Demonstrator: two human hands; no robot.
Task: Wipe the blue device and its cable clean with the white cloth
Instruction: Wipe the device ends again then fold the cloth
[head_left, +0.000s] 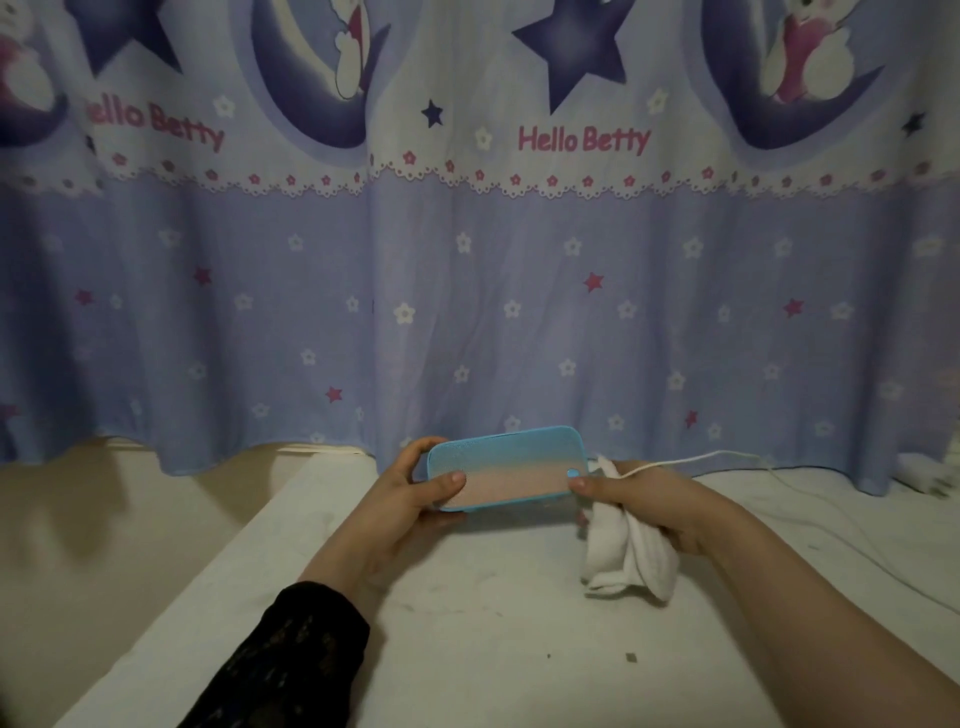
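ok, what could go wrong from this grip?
1. The white cable runs from the blue device across the table toward the right; turning the device may tug it taut.
2. The right hand holds both the white cloth and the device's end, so its hold looks weak.
3. The left hand covers one end, which may go unwiped.

White cable (696, 460) runs off frame's right edge; plug end at far right is blurred (charger? can't tell). Cloth (623, 551) hides the cable's device end & most right-hand fingers.
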